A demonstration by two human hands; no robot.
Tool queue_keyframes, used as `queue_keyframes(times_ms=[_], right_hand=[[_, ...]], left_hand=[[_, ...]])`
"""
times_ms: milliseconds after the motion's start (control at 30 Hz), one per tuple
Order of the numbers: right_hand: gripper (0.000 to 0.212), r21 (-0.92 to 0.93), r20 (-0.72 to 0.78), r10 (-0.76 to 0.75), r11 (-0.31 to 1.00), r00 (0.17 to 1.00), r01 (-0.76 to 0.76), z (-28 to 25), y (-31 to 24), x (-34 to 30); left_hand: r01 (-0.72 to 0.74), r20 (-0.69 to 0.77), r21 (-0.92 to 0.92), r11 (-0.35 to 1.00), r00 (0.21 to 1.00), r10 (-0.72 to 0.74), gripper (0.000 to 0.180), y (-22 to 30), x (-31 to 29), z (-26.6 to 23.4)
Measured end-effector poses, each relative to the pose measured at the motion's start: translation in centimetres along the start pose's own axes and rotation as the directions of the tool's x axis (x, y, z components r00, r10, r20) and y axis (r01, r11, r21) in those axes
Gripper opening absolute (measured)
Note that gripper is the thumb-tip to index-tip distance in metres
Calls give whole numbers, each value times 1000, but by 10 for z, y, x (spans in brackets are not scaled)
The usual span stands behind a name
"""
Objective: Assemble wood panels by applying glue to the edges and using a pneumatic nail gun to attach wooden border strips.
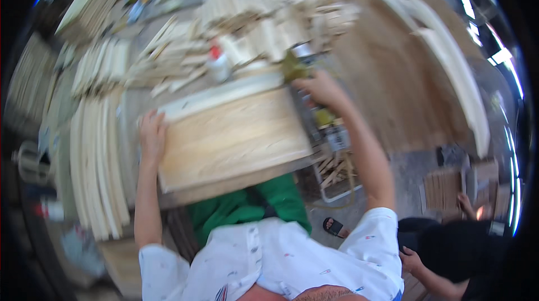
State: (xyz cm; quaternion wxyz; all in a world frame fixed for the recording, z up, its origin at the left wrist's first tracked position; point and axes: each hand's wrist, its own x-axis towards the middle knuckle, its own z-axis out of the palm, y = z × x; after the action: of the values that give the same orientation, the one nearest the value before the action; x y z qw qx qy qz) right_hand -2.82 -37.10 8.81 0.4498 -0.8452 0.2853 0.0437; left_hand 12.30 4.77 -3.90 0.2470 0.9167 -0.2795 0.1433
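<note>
A pale wooden panel lies in front of me, with a lighter wood strip along its far edge. My left hand grips the panel's left edge near the far corner, fingers over the strip's end. Just past the far right corner, my right hand is closed round an olive-yellow tool that looks like a nail gun; motion blurs it. Below that hand, beside the panel's right edge, are another yellow-green piece and a whitish labelled box.
A white bottle with a red cap stands behind the panel, before heaps of wood pieces. Long strips are stacked at left. A large brown board lies at right. Another person in black works at lower right.
</note>
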Motion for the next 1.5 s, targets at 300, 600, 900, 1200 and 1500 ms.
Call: queue_keyframes(times_ms=[300, 600, 900, 1200, 1500], right_hand=[[34, -48, -47, -29, 998, 998, 26, -8, -4, -11], [22, -79, -19, -107, 991, 994, 105, 30, -41, -30], [31, 99, 438, -348, 935, 829, 341, 178, -153, -32], [28, 14, 516, -284, 946, 808, 324, 225, -177, -24], [27, 21, 520, -309, 937, 797, 350, 223, -176, -21]], left_hand=[[222, -7, -161, 962, 974, -226, 28, -22, -22, -24], [326, 14, -493, 807, 930, -367, 20, -57, -24, -13], [315, 7, -653, 689, 912, -410, 21, -61, -23, -5], [343, 57, -658, 671, 911, -410, 20, -62, -23, -8], [338, 41, -684, 646, 902, -430, 23, -62, -21, -6]])
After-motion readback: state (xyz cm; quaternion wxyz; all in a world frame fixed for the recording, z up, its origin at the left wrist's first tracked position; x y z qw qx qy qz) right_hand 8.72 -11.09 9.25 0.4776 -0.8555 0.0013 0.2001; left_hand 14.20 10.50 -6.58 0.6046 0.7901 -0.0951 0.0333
